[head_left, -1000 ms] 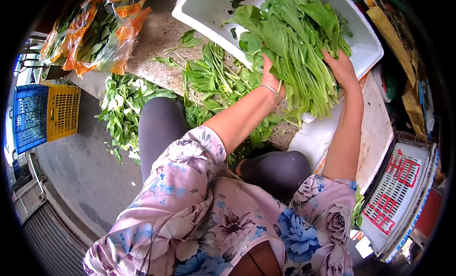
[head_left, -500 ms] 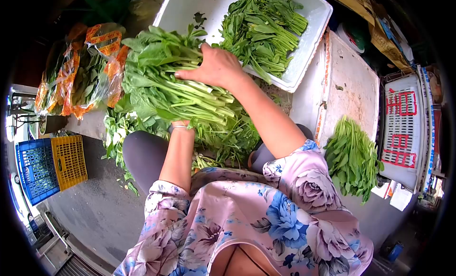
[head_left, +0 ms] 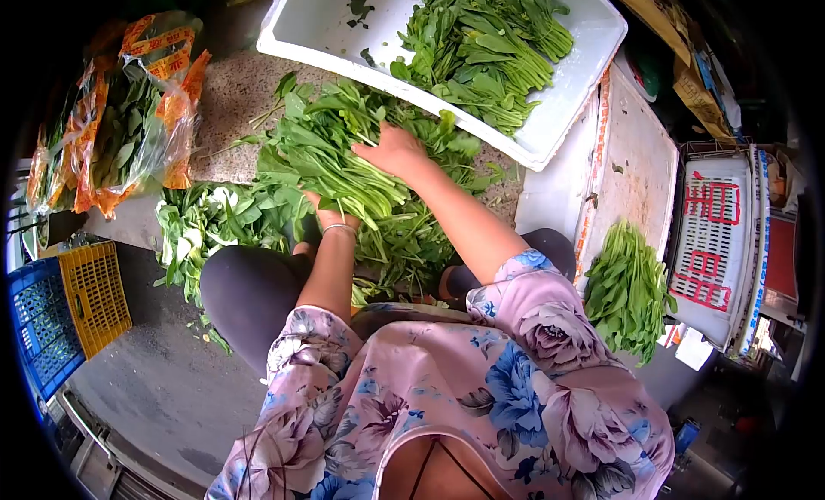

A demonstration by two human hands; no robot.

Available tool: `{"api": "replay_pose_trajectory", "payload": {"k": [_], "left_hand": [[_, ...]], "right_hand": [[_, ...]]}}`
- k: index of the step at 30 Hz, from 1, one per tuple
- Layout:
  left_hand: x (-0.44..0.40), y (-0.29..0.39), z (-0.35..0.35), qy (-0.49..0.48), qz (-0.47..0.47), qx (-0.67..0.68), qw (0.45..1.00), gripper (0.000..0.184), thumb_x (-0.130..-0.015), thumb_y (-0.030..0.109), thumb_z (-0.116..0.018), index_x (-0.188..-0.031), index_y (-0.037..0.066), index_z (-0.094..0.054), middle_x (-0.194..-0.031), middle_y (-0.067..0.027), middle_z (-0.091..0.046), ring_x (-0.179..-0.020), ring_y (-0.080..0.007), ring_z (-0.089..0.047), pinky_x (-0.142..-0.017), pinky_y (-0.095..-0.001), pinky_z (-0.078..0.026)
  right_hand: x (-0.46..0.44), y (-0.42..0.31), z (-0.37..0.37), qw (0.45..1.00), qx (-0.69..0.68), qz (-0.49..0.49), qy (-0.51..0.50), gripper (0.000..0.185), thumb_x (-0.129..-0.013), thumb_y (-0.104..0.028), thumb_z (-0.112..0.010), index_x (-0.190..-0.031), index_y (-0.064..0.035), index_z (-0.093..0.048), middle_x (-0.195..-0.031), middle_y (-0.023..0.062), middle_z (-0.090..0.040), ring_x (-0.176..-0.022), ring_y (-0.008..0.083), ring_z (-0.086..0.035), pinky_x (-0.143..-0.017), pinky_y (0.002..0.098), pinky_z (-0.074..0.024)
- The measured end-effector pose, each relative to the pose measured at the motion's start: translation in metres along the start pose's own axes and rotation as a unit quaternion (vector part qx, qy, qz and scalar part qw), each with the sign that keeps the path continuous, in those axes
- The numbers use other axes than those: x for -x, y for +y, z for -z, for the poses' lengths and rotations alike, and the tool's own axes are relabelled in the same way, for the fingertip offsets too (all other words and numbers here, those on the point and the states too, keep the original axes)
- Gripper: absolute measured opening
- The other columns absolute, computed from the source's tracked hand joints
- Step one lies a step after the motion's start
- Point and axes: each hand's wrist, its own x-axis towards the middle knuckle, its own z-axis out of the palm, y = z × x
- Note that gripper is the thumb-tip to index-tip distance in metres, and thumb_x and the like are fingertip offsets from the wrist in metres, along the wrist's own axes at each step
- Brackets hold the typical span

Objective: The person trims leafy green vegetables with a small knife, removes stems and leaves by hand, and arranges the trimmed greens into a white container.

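Note:
A bunch of leafy greens (head_left: 331,152) is held between my two hands, its leaves to the upper left and its stems to the lower right. My left hand (head_left: 331,212), with a bracelet at the wrist, is under the near side of the bunch, its fingers partly hidden by leaves. My right hand (head_left: 394,149) lies over the stems from above, thumb pointing left. Loose greens (head_left: 404,242) are piled below and behind the bunch. More bunches (head_left: 494,53) lie in the white foam box (head_left: 378,70) beyond.
Orange-printed plastic bags (head_left: 129,113) of greens lie at the left, above a blue and yellow crate (head_left: 94,294). White-flecked greens (head_left: 193,229) lie by my left knee. At the right are a foam lid (head_left: 632,165), another bunch (head_left: 630,289) and a white basket (head_left: 709,242).
Both hands first carried the bunch left, away from over the foam box. Since then it has moved slightly right and sits over the loose pile. The greens inside the box came into view.

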Motion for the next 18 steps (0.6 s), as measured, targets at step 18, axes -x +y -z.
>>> {"api": "replay_pose_trajectory", "payload": {"k": [18], "left_hand": [[-0.007,-0.006,0.006,-0.036,-0.005,-0.013,0.999,0.08,-0.078,0.072,-0.024,-0.129,0.012,-0.037,-0.127,-0.0074,-0.043,-0.113,-0.0299,-0.043,-0.096,-0.0442,-0.035]], "right_hand": [[0.073,0.04,0.035,0.905,-0.318,0.112,0.259,0.017,-0.076,-0.018,-0.066,-0.082,-0.0028,-0.064,-0.069,-0.001,-0.059,-0.061,0.0053,-0.049,-0.057,0.0184,-0.0381]]}}
